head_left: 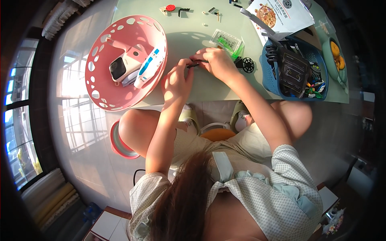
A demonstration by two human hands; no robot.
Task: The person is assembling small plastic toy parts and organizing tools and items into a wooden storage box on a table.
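Over the near part of the pale green table (pixel 189 94), both my hands are closed and close together. My left hand (pixel 177 83) pinches a small black piece (pixel 193 65) that looks like a toy building part. My right hand (pixel 219 63) grips a dark slim part at its fingertips, beside the left fingers. Whether the two dark bits are joined, I cannot tell. Just right of the right hand lie a black spoked wheel (pixel 247 64) and bright green translucent pieces (pixel 238 51). Beyond that hand is a clear shallow tray (pixel 221 37) with small parts.
A pink bowl-shaped basket (pixel 159 30) with holes stands left, holding a phone (pixel 118 69) and a white-and-blue tube (pixel 148 68). To the right are a blue basket (pixel 267 76) of parts, a printed sheet (pixel 295 20) and a green bowl (pixel 327 50) of orange fruit. Loose pieces, including a red disc (pixel 170 7), lie at the far side.
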